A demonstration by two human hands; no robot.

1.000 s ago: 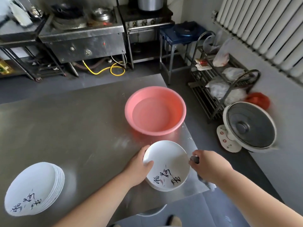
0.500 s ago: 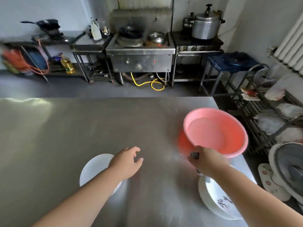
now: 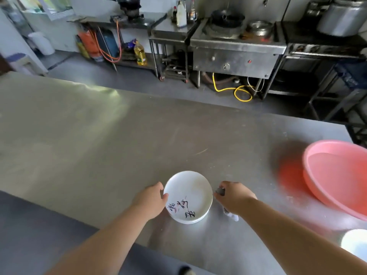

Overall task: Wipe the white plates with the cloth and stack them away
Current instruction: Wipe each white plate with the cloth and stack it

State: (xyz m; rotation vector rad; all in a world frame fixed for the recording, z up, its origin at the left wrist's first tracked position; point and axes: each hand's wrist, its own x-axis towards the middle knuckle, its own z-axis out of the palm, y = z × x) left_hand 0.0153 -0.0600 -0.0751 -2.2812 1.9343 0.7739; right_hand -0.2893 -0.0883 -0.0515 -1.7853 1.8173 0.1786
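A broad, dull stainless-steel table (image 3: pixel 119 145) is filling most of the view and bearing everything else. At its right end a round pink plastic basin (image 3: pixel 337 175) is sitting, partly cut off by the frame. Near the table's front edge a short stack of round white plates (image 3: pixel 188 193) with black brush lettering is lying flat. The left hand (image 3: pixel 151 201) is gripping the stack's left rim, thumb over the edge. The right hand (image 3: pixel 234 197) is staying just beside the right rim, fingers clenching a crumpled grey-white cloth (image 3: pixel 231 214) whose end is hanging out below the fist.
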